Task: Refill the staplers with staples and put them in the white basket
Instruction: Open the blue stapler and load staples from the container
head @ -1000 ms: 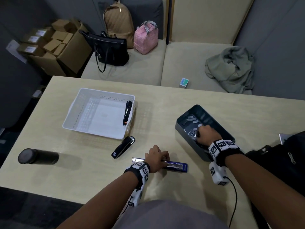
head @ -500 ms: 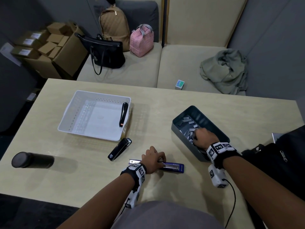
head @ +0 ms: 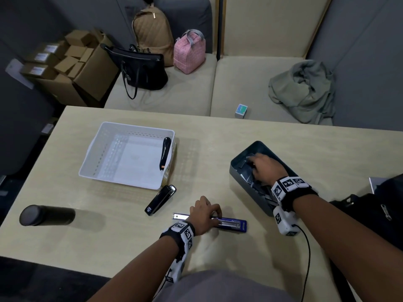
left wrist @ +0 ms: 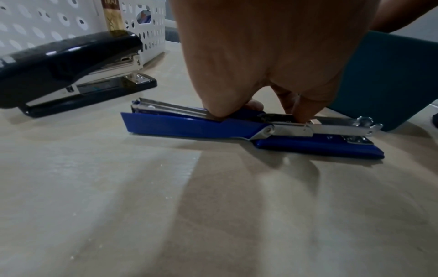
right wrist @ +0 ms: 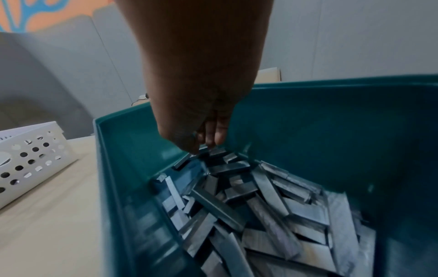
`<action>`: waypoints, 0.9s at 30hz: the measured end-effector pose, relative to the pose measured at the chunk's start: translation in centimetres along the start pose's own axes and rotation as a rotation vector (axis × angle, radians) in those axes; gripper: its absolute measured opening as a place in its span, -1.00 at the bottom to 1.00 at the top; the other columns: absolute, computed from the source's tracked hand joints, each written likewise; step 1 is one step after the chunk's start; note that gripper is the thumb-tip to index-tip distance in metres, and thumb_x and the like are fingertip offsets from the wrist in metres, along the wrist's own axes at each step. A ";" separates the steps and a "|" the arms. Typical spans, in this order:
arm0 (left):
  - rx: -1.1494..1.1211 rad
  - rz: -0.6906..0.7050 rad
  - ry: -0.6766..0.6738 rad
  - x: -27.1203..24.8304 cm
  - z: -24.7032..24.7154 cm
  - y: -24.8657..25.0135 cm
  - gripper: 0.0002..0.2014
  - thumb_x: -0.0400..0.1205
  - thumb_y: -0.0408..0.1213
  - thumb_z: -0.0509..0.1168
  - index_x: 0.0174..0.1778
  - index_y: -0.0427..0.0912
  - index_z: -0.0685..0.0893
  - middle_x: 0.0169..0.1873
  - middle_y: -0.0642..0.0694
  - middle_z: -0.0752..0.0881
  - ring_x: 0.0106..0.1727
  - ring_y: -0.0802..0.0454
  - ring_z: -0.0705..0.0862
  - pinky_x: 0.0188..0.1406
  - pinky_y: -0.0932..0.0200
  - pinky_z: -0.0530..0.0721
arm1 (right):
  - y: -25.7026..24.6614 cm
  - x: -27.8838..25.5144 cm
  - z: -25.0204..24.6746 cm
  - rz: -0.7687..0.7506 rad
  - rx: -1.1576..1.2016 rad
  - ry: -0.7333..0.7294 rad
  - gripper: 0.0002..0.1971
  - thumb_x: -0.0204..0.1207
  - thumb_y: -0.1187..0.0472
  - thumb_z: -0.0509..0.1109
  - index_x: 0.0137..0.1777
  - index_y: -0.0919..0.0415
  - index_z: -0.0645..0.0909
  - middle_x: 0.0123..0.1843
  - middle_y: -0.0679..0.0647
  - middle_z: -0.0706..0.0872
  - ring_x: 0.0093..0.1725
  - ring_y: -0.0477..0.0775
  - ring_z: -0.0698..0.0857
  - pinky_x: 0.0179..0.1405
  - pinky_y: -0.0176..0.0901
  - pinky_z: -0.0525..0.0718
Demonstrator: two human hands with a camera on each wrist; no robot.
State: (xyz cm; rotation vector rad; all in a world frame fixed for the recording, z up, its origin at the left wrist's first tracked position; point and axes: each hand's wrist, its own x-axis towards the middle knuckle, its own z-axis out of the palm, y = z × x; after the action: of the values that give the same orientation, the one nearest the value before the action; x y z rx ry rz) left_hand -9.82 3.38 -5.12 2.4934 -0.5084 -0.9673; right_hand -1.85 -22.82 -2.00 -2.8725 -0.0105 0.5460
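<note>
Right wrist: staples (right wrist: 265,211) in teal bin (right wrist: 343,120)

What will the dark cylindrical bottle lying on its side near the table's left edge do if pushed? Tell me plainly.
The dark cylindrical bottle lies on its side on the smooth pale wooden table, so a sideways nudge would probably roll it. It sits near the table's edge, so it might roll off. It looks rigid and smooth, so likely a bit slippery to grip.
</note>
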 end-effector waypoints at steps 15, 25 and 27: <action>-0.045 -0.001 -0.014 0.4 -0.2 -0.4 -0.81 0.49 -0.06 0.41 0.00 0.07 0.69 0.01 0.00 0.34 0.18 -0.05 0.45 0.18 -0.01 0.42 | 0.5 1.8 1.5 0.000 -0.207 -0.053 -0.73 0.55 0.40 0.32 0.22 0.31 0.67 0.36 0.30 0.53 0.07 0.32 0.71 -0.11 0.03 0.68; -0.071 -0.006 -0.014 0.3 -0.3 -0.4 -0.81 0.49 -0.07 0.42 -0.01 0.04 0.69 0.01 0.01 0.33 0.18 -0.05 0.44 0.20 0.00 0.39 | 0.7 0.9 1.4 -0.021 -0.157 -0.093 -0.78 0.52 0.37 0.32 0.14 0.22 0.63 0.17 0.21 0.65 0.10 0.30 0.70 -0.24 -0.01 0.58; -0.071 -0.011 -0.017 0.3 -0.3 -0.4 -0.81 0.49 -0.07 0.42 0.00 0.03 0.69 0.01 0.01 0.33 0.18 -0.04 0.43 0.22 0.00 0.39 | 0.9 0.7 1.4 -0.026 -0.120 -0.066 -0.81 0.53 0.36 0.32 0.12 0.22 0.58 0.12 0.21 0.67 0.04 0.30 0.69 -0.29 -0.02 0.56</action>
State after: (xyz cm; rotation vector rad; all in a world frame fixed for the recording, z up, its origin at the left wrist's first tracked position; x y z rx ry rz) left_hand -9.35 3.64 -5.31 2.4291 -0.4583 -0.9934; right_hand -1.78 -23.37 -3.70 -2.9643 -0.0946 0.6562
